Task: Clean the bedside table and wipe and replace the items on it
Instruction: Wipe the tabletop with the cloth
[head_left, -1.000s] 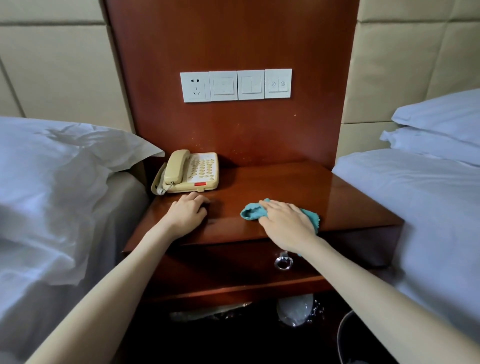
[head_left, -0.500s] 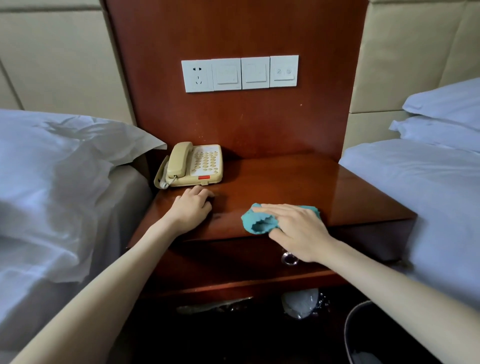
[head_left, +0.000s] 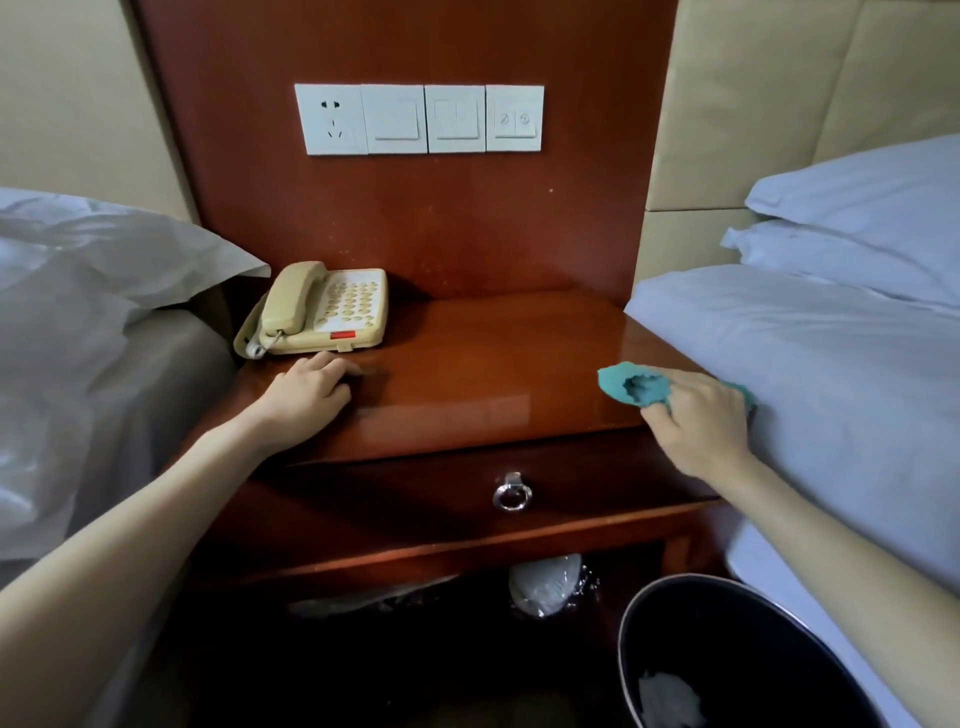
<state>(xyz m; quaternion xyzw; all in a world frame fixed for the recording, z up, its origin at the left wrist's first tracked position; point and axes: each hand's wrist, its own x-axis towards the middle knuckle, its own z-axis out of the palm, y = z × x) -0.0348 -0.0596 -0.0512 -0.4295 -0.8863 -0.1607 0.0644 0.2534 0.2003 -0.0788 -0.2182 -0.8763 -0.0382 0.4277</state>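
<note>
Presently: bedside table (head_left: 493, 358), glossy wood, cream telephone (head_left: 332, 312) at its back left corner. Left hand (head_left: 309, 397) rests palm-down just before the telephone, fingers loosely bent, holding nothing. Right hand (head_left: 698, 423) grips teal cloth (head_left: 631, 387) at the table's right edge, beside the bed (head_left: 831, 389).

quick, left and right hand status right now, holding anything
Left hand: open, empty, resting on the glossy reddish-brown wooden bedside table.
Right hand: gripping the crumpled teal cloth at the table's right edge.
</note>
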